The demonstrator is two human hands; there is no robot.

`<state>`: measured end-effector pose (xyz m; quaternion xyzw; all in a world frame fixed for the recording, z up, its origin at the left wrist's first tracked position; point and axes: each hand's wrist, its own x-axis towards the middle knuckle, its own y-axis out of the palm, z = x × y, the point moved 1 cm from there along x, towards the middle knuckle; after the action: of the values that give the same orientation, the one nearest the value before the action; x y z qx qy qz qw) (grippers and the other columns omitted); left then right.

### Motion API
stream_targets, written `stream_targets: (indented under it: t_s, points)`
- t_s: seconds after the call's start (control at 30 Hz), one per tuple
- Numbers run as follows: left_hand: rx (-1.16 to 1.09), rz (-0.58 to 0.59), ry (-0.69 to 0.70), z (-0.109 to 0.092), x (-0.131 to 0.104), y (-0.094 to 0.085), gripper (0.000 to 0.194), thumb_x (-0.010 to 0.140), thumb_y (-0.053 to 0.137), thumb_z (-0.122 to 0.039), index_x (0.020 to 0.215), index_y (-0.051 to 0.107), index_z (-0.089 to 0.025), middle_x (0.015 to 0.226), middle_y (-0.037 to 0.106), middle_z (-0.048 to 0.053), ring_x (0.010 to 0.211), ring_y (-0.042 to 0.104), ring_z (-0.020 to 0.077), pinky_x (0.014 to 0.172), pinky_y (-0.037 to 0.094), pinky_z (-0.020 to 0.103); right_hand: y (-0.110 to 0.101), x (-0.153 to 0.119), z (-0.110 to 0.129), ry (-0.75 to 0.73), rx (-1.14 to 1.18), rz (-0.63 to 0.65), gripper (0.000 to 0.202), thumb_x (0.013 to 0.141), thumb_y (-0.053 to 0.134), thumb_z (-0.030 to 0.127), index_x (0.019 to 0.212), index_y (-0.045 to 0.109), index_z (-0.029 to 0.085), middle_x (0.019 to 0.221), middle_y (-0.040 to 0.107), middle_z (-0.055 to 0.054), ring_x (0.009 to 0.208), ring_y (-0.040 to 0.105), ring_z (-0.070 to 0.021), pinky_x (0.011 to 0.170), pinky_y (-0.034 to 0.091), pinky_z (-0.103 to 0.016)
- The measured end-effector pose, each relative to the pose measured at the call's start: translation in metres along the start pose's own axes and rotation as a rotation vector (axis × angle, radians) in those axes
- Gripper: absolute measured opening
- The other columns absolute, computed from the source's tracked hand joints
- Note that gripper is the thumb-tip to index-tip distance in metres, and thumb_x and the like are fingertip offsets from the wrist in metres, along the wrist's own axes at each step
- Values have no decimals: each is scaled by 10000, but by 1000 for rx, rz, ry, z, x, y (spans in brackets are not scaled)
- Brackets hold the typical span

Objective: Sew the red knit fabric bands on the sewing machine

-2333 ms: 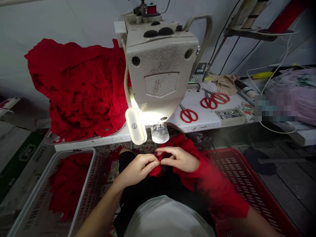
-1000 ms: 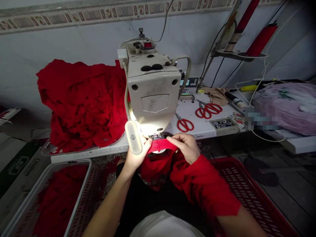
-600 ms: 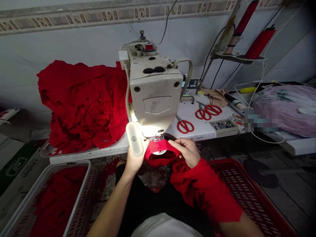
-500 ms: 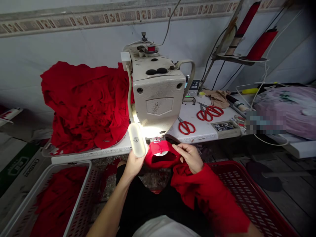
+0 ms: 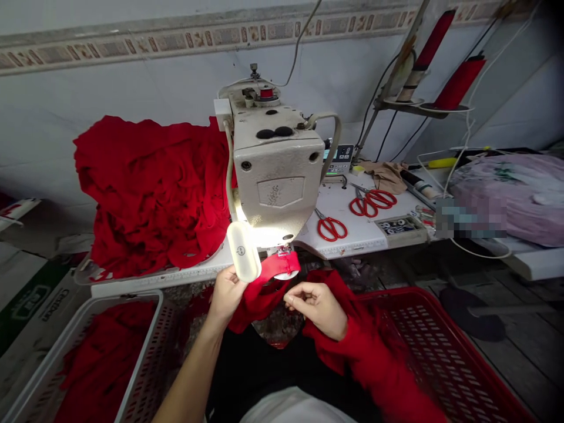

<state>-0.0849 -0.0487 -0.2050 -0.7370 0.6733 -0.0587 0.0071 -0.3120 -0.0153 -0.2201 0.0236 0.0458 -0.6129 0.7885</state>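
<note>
red band (image 5: 277, 267): under the presser foot (image 5: 284, 251) of the sewing machine (image 5: 279, 176), brightly lit, then sloping down and left toward the left hand (image 5: 227, 296).
left hand: curled close beside the lower stretch of band, partly behind the lamp head (image 5: 244, 251); cannot tell whether pinching cloth.
right hand: (image 5: 319, 308) below and to the right of the presser foot, apart from the band, with thumb and forefinger pressed together; cannot tell whether gripping a thread or fold.
red cloth (image 5: 374, 358): bunched around the right forearm.
red heap (image 5: 154, 194): piled high left of the sewing machine.
scissors (image 5: 331, 228): lying on the white table (image 5: 348, 249), right of the machine.
white basket (image 5: 152, 341): at lower left, with more red fabric inside.
red basket (image 5: 440, 352): at lower right, beside the right forearm.
</note>
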Motion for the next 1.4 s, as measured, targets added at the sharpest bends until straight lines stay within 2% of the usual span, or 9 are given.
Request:
stream_targets:
  t_s: [0.13,0.23,0.4,0.5,0.6,0.77,0.9,1.2,1.4]
  points:
    - [-43,272,-118,4,-25,12,299,890,736,-406,753,705,-142,643,631,11,551,551,118,553,467,233,4,-11,21,-59,-80,11,360,816,830,432,1070,798,180,1026,793,-83,609,653,-143,547,525,-253]
    - [-95,592,-52,3,-40,6,248,876,772,-360,760,763,-141,767,692,67,712,654,175,677,521,279,3,-22,35,-58,-11,115,321,934,702,468,919,790,159,819,764,-50,635,648,-148,603,535,-249]
    - [-119,587,47,-8,-43,4,225,888,761,-383,936,790,-165,946,739,115,857,694,227,722,526,301,2,-32,38,178,-107,480,456,934,662,523,679,683,145,543,620,3,416,500,-89,397,375,-187]
    - [92,780,89,-17,-45,19,312,893,761,-351,1162,758,-192,1139,736,118,1016,676,239,798,513,289,-5,-30,31,128,-284,577,456,850,769,468,562,595,159,439,473,57,382,417,-68,373,245,-183]
    - [165,962,111,-22,-45,30,231,924,720,-367,978,771,-148,916,740,73,833,659,182,776,490,267,-17,-25,27,96,-350,611,382,775,844,441,606,670,145,474,504,53,424,415,-66,408,254,-195]
    - [210,742,-31,-16,-39,26,290,958,673,-372,821,720,-121,719,631,13,655,524,109,618,402,215,-35,-19,22,63,-245,340,317,859,776,439,810,791,126,643,663,-19,573,524,-114,533,379,-229]
    - [-7,500,-183,-5,-42,22,287,908,738,-393,1031,723,-134,668,543,-33,530,472,81,494,349,197,-34,-14,16,93,-23,154,345,863,761,464,800,762,125,635,666,-25,566,556,-131,541,421,-246]
    - [244,349,259,-23,-33,13,187,963,660,-241,998,833,-180,778,717,49,683,611,140,660,474,254,-24,-14,49,-136,-178,9,250,919,720,364,813,782,146,732,727,-53,657,614,-166,607,463,-279]
    - [147,256,82,-27,-20,17,226,948,664,-326,854,778,-156,820,729,52,765,651,182,726,516,288,-25,4,55,-198,-182,-121,216,880,761,349,778,778,160,674,718,-32,604,600,-159,587,468,-279]
